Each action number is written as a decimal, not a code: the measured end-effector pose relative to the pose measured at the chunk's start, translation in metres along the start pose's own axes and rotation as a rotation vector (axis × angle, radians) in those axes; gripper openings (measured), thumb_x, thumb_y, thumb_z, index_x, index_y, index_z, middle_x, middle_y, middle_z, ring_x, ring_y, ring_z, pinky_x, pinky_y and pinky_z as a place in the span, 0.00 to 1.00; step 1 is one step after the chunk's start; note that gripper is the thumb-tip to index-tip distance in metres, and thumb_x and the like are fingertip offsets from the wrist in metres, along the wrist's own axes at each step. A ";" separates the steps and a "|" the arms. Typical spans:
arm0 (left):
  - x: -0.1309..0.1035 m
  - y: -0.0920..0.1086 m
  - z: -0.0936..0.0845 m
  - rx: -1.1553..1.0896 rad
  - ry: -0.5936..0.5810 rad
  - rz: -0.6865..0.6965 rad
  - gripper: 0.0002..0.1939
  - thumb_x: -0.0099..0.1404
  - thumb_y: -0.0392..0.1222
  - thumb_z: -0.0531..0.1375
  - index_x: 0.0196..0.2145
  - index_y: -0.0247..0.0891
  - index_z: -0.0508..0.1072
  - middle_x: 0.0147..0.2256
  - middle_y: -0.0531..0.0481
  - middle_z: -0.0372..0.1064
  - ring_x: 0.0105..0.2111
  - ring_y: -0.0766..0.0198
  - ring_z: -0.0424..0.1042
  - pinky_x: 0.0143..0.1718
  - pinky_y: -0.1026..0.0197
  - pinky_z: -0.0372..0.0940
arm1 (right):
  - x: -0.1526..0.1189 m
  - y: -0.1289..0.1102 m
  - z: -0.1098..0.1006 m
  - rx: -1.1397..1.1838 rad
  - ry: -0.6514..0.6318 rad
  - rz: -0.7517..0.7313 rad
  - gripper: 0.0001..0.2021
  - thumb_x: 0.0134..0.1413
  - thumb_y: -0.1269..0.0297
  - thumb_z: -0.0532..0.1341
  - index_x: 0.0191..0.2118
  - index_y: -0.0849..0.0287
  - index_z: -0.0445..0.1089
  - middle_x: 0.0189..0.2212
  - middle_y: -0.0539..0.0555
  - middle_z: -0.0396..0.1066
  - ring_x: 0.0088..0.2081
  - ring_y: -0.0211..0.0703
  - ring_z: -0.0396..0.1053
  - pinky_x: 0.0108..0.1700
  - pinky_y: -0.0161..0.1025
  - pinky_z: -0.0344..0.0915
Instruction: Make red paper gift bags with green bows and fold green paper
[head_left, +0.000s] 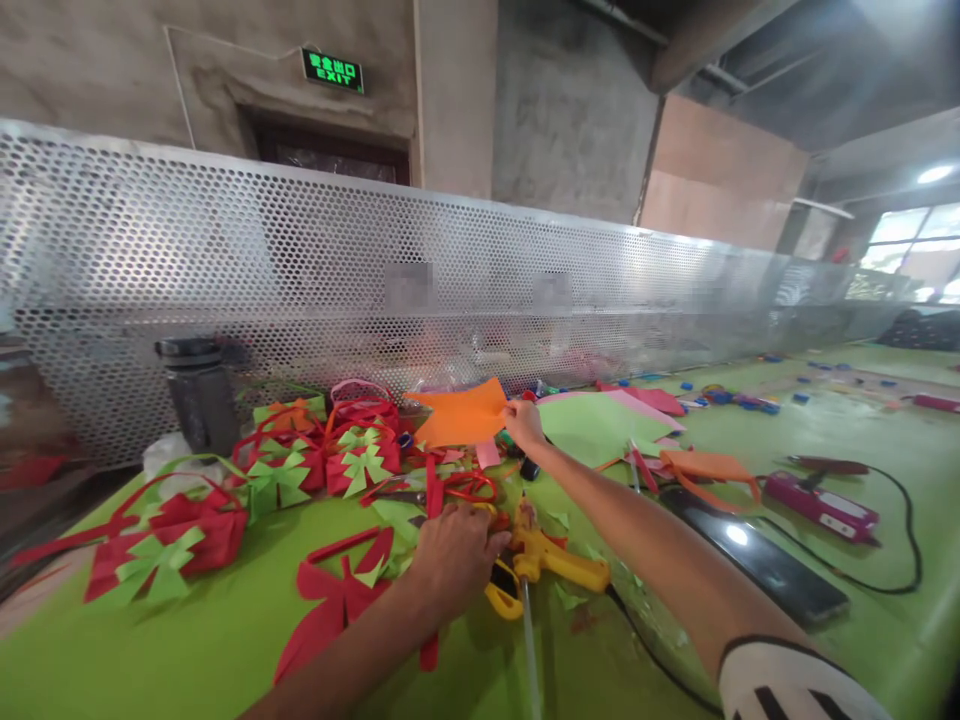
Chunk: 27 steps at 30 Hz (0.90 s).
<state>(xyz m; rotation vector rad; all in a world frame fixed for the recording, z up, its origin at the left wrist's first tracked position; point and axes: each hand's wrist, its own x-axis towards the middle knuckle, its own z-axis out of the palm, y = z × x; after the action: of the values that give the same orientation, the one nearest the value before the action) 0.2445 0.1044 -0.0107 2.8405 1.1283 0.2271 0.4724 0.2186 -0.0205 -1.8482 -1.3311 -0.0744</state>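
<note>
My right hand (523,424) pinches the right edge of an orange sheet (461,412), held over the clutter at the back of the table. Lower down, my left hand (459,550) lies over yellow-handled scissors (504,590), its fingers curled; whether it grips them is hard to see. Just right of it a yellow glue gun (562,562) rests with a clear glue stick out of its back. Red cut pieces (330,600) lie left of my left hand. A light green sheet (600,425) is spread to the right of my right hand.
Red bags with green bows (364,460) and a dark bottle (199,395) stand at the left. A black phone (757,555), an orange piece (709,467) and a magenta device with a cable (821,508) lie right. A perforated metal screen (337,260) borders the back.
</note>
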 end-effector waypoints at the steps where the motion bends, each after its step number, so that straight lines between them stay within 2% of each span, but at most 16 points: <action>1: 0.000 0.000 0.000 -0.001 0.000 -0.001 0.16 0.67 0.49 0.49 0.38 0.39 0.73 0.40 0.44 0.72 0.42 0.52 0.71 0.37 0.54 0.64 | 0.002 0.002 0.000 -0.001 0.008 0.032 0.15 0.60 0.60 0.57 0.51 0.60 0.65 0.49 0.56 0.66 0.44 0.46 0.68 0.44 0.48 0.68; 8: -0.001 0.002 -0.001 0.004 -0.002 -0.007 0.16 0.67 0.49 0.50 0.39 0.39 0.73 0.40 0.44 0.73 0.43 0.50 0.71 0.39 0.53 0.65 | 0.002 0.004 0.003 0.005 0.017 0.187 0.16 0.60 0.60 0.58 0.51 0.61 0.65 0.48 0.57 0.66 0.44 0.46 0.68 0.44 0.48 0.68; 13: -0.002 0.002 0.000 0.018 -0.012 -0.004 0.16 0.67 0.49 0.51 0.41 0.39 0.73 0.42 0.43 0.72 0.44 0.50 0.70 0.40 0.52 0.65 | -0.001 -0.005 0.006 -0.014 0.036 0.182 0.16 0.60 0.60 0.57 0.52 0.60 0.64 0.49 0.57 0.66 0.45 0.46 0.68 0.44 0.49 0.68; 18: -0.001 0.002 0.002 0.034 0.005 0.005 0.17 0.67 0.49 0.50 0.42 0.40 0.73 0.42 0.44 0.72 0.44 0.50 0.70 0.40 0.52 0.65 | -0.009 -0.013 0.000 -0.078 -0.050 0.142 0.15 0.60 0.60 0.57 0.51 0.59 0.65 0.49 0.57 0.66 0.45 0.45 0.68 0.45 0.48 0.68; 22: 0.000 0.002 0.003 0.047 0.016 0.011 0.17 0.67 0.50 0.49 0.40 0.39 0.73 0.40 0.43 0.73 0.42 0.50 0.71 0.39 0.52 0.65 | -0.014 -0.005 -0.021 -0.172 -0.110 0.128 0.15 0.60 0.60 0.57 0.51 0.59 0.65 0.49 0.57 0.66 0.45 0.45 0.68 0.45 0.48 0.68; 27: 0.002 0.000 0.006 0.040 0.025 0.029 0.17 0.68 0.49 0.49 0.39 0.38 0.73 0.39 0.43 0.73 0.42 0.50 0.71 0.38 0.52 0.65 | -0.024 0.029 -0.067 -0.340 -0.215 0.193 0.15 0.60 0.60 0.58 0.51 0.60 0.65 0.49 0.56 0.66 0.45 0.46 0.68 0.44 0.48 0.68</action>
<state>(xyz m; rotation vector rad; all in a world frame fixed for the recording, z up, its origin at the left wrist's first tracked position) 0.2470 0.1059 -0.0161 2.8985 1.1086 0.2460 0.5122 0.1550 -0.0060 -2.3190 -1.3388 0.0003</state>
